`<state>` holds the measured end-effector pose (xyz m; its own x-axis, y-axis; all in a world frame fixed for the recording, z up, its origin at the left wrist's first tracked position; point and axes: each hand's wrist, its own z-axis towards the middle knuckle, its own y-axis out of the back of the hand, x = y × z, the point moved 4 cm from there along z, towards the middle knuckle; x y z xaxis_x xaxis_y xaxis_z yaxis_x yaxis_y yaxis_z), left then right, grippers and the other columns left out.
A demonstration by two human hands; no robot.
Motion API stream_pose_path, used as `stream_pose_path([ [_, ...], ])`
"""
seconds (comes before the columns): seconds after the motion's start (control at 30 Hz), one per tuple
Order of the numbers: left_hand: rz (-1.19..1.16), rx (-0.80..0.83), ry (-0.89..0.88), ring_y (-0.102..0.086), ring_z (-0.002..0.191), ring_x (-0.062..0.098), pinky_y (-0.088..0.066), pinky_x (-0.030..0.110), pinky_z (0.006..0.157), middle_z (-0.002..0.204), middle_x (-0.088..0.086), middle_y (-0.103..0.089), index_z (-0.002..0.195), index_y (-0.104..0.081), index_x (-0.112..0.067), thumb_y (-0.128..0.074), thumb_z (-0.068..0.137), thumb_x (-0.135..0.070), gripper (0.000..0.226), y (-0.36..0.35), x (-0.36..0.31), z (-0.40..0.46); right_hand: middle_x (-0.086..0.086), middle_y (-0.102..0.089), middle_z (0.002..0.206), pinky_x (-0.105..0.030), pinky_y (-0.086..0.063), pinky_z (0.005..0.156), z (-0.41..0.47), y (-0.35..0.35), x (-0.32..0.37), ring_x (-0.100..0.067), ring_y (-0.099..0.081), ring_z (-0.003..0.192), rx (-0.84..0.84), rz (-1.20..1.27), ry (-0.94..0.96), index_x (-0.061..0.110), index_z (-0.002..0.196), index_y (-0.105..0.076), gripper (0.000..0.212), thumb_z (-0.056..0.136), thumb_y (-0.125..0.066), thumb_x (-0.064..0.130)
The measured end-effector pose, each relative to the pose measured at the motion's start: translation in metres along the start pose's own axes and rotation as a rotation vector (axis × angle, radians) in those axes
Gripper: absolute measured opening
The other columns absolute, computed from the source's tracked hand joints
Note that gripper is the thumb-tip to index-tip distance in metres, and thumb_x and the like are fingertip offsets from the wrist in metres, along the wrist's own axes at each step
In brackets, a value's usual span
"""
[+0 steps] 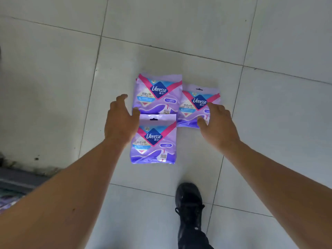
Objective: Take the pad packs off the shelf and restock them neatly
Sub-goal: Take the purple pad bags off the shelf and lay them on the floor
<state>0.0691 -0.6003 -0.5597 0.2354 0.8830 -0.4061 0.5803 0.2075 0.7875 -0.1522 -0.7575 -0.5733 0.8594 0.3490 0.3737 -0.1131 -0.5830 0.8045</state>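
Three purple Libresse pad packs lie flat on the tiled floor. The far pack [158,94] is at the back, a second pack [195,105] lies to its right, and the nearest pack [153,141] overlaps the far one's lower edge. My left hand [120,121] hovers at the left side of the far and near packs, fingers spread and relaxed, holding nothing. My right hand [217,123] reaches over the right pack's lower right corner, fingers loosely bent; whether it touches the pack is unclear.
Pale floor tiles [179,24] with dark grout lines stretch all around. My black shoe [189,205] stands just below the packs. At the left edge there is a dark low ledge [19,177] with something purple under it.
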Motion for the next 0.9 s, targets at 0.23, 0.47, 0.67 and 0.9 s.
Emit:
stream_pose_path([
  [0.23, -0.103, -0.132, -0.080, -0.058, 0.110, 0.021, -0.047, 0.038, 0.090, 0.121, 0.000, -0.059, 0.122, -0.056, -0.025, -0.052, 0.093, -0.028, 0.030, 0.146, 0.021, -0.096, -0.013, -0.064, 0.116, -0.044, -0.053, 0.074, -0.098, 0.062, 0.186, -0.038, -0.061, 0.100, -0.054, -0.222, 0.431, 0.007, 0.123, -0.059, 0.055, 0.089, -0.034, 0.042],
  [0.47, -0.059, -0.327, 0.004, -0.053, 0.114, 0.023, -0.043, 0.041, 0.094, 0.130, -0.002, -0.055, 0.129, -0.051, -0.029, -0.050, 0.094, -0.031, 0.035, 0.328, 0.073, -0.185, -0.009, -0.065, 0.115, -0.043, -0.052, 0.074, -0.198, 0.108, 0.384, -0.033, -0.062, 0.095, -0.079, -0.194, 0.729, 0.010, 0.123, -0.059, 0.049, 0.088, -0.039, 0.038],
  [0.67, -0.067, -0.558, 0.091, -0.051, 0.115, 0.025, -0.045, 0.044, 0.093, 0.126, 0.001, -0.056, 0.129, -0.055, -0.023, -0.053, 0.089, -0.031, 0.041, 0.422, 0.103, -0.248, -0.007, -0.065, 0.112, -0.038, -0.047, 0.065, -0.266, 0.123, 0.492, -0.032, -0.062, 0.091, -0.069, -0.258, 1.036, 0.012, 0.125, -0.058, 0.046, 0.088, -0.047, 0.037],
  [0.9, -0.189, -0.824, 0.261, -0.055, 0.110, 0.023, -0.049, 0.045, 0.089, 0.121, 0.000, -0.059, 0.127, -0.057, -0.022, -0.058, 0.087, -0.026, 0.040, 0.477, 0.136, -0.332, -0.009, -0.062, 0.112, -0.043, -0.051, 0.073, -0.355, 0.120, 0.558, -0.032, -0.059, 0.099, 0.054, -0.120, 1.309, 0.010, 0.127, -0.054, 0.040, 0.093, -0.055, 0.031],
])
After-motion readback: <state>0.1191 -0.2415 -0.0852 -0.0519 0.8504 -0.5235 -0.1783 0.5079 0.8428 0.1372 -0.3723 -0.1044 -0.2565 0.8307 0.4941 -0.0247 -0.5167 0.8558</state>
